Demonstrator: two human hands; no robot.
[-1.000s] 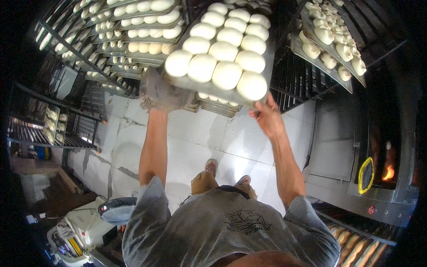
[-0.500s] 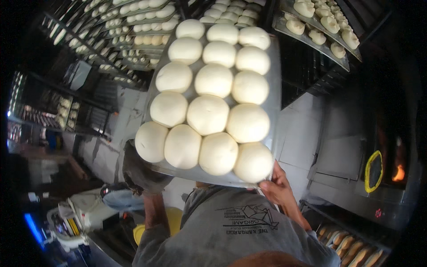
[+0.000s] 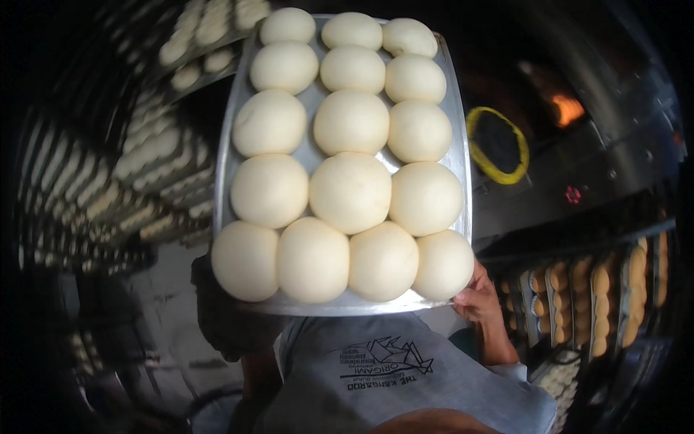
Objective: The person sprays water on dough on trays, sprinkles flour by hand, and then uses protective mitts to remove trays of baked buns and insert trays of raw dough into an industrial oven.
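Held out in front of my chest is a metal baking tray [image 3: 354, 307] carrying rows of smooth, round, pale dough balls [image 3: 350, 192]. The rows nearest me sit close together and partly touch. My right hand [image 3: 476, 293] grips the tray's near right corner, thumb at the rim and the other fingers partly hidden. At the near left corner, a dark oven mitt or thick cloth [image 3: 228, 311] covers my left hand and supports the tray from below. The fingers inside it are hidden.
Racks of dough trays [image 3: 155, 145] stand at the left. On the right is a dark oven front [image 3: 538, 206] with an orange flame [image 3: 567, 110] and a yellow-rimmed round object [image 3: 499, 145]. Below it, a rack holds browned bread [image 3: 600, 304]. Pale floor tiles [image 3: 170, 304] show at left.
I have turned to the right with the tray still in both hands. The oven and flame now lie nearer the tray's far right side, and the dough racks have shifted left.
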